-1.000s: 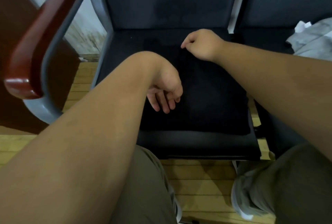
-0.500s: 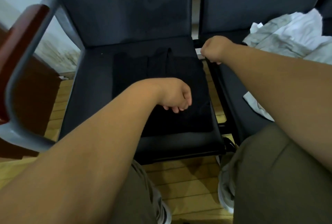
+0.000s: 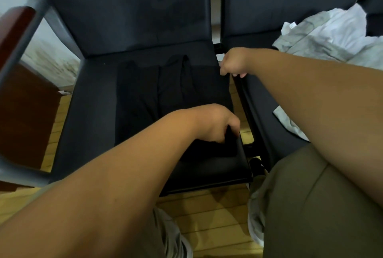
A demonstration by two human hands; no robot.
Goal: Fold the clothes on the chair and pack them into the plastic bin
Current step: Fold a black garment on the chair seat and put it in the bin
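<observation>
Garment [image 3: 145, 96] flat on seat [image 3: 93, 92]. Left hand [image 3: 215, 123] at seat's front-right and right hand [image 3: 234, 62] at back-right, fingers [image 3: 233, 122] curled, pinching its edge, likely to fold it across.

The person wears loose olive-brown trousers [image 3: 310, 206], creased over the knees. Both forearms are bare down to the left hand [image 3: 215, 123] and the right hand [image 3: 235, 62]. Pale grey-and-white shoes show below: left shoe [image 3: 176, 242], right shoe [image 3: 256, 218].
</observation>
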